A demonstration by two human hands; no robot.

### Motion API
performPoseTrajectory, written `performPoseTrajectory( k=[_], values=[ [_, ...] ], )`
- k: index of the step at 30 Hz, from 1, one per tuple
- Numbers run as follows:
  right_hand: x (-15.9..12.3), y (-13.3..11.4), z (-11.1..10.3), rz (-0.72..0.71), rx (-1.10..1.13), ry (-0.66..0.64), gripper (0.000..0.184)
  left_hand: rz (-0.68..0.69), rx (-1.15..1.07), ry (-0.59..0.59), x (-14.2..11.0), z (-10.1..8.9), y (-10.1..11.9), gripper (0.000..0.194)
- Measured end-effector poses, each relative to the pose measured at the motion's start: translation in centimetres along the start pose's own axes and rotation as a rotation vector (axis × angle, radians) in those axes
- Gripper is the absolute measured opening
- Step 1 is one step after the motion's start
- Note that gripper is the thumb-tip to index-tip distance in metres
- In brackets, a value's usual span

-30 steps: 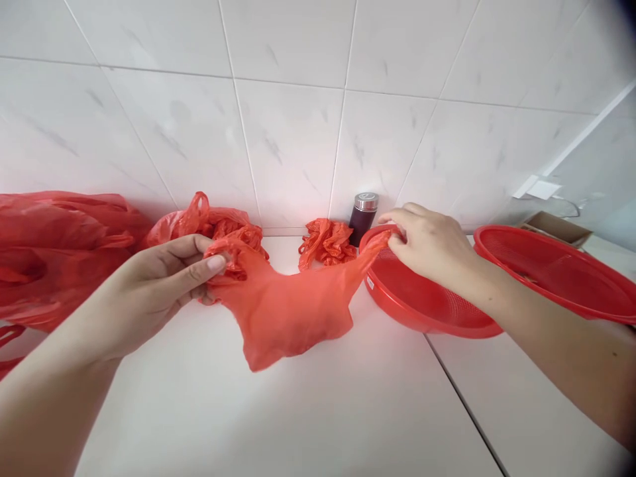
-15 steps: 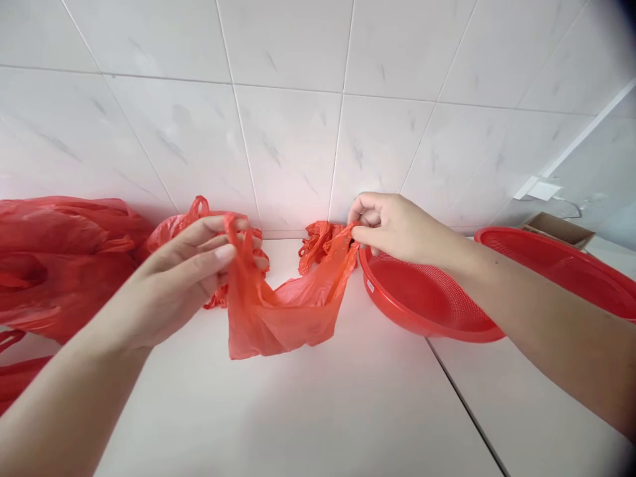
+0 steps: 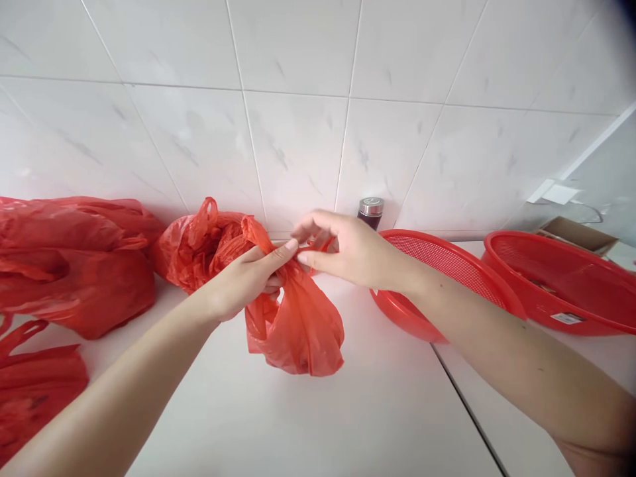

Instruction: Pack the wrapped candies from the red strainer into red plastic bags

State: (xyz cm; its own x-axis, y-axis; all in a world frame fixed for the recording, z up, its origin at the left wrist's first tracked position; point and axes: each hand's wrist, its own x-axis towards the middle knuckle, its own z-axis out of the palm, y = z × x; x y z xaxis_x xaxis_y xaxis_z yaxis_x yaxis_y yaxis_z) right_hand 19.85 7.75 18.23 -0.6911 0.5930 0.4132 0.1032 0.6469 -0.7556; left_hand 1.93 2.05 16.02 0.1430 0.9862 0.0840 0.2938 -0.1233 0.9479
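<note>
A thin red plastic bag [image 3: 303, 324] hangs over the white table, its two handles drawn together at the top. My left hand [image 3: 248, 278] is closed on the handles, thumb on top. Close against it, my right hand [image 3: 348, 252] pinches the bag's top part between thumb and fingers; the exact spot is partly hidden. The lower part of the bag droops in loose folds below both hands. Just behind my left hand lies a crumpled heap of red plastic bags [image 3: 193, 245].
Larger red bags [image 3: 74, 278] lie at the left, with another red bag [image 3: 40, 397] nearer me. Two red plastic baskets [image 3: 397, 311], [image 3: 596, 285] stand at the right. A dark flask [image 3: 370, 209] with a silver lid and an open cardboard box [image 3: 579, 235] are by the tiled wall.
My hands have come together from holding the bag's handles apart. The bag's opening has gathered, and its body now hangs bunched beneath them.
</note>
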Motion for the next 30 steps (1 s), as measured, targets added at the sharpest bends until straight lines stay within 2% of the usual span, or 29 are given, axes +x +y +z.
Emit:
performPoseTrajectory(
  k=[3, 6, 10, 13, 15, 18, 21, 23, 25, 28, 30],
  values=[
    [-1.2, 1.1, -0.2, 0.058, 0.033, 0.018, 0.003, -0.102, -0.158, -0.103, 0.1, -0.1, -0.4, 0.038],
    [-2.5, 0.1, -0.1, 0.022, 0.129, 0.135, 0.001, -0.05, -0.136, -0.105, 0.4, -0.1, -0.5, 0.034],
    [-3.9, -1.3, 0.8, -0.041, 0.21, 0.09, 0.001, 0.047, -0.007, -0.159, 0.5, -0.5, -0.5, 0.026],
    [-3.8, 0.2, 2.1, -0.023, 0.213, 0.24, 0.011, 0.046, 0.106, -0.165, 0.4, -0.5, -0.7, 0.014],
    [-3.3, 2.3, 3.1, 0.041, 0.241, 0.256, 0.02, 0.074, 0.179, -0.156, 0.3, -0.3, -1.1, 0.011],
    [-2.6, 5.4, 4.7, 0.136, 0.304, 0.21, 0.028, 0.121, 0.368, -0.066, 0.4, 0.2, -2.2, 0.022],
    [-2.7, 7.0, 6.0, 0.203, 0.446, 0.23, 0.027, 0.274, 0.628, 0.216, 0.8, 0.9, -3.6, 0.033],
    [-3.1, 7.2, 6.4, 0.259, 0.586, 0.188, 0.029, 0.417, 0.678, 0.36, 1.1, 1.4, -4.2, 0.031],
    [-3.8, 7.2, 6.4, 0.289, 0.719, 0.125, 0.029, 0.469, 0.595, 0.36, 1.0, 1.7, -4.6, 0.025],
    [-4.8, 7.4, 6.0, 0.341, 0.841, 0.046, 0.019, 0.419, 0.447, 0.261, 0.5, 1.9, -5.1, 0.017],
    [-5.3, 7.5, 6.0, 0.389, 0.893, 0.03, 0.02, 0.404, 0.398, 0.24, -0.1, 1.9, -5.6, 0.017]
  ],
)
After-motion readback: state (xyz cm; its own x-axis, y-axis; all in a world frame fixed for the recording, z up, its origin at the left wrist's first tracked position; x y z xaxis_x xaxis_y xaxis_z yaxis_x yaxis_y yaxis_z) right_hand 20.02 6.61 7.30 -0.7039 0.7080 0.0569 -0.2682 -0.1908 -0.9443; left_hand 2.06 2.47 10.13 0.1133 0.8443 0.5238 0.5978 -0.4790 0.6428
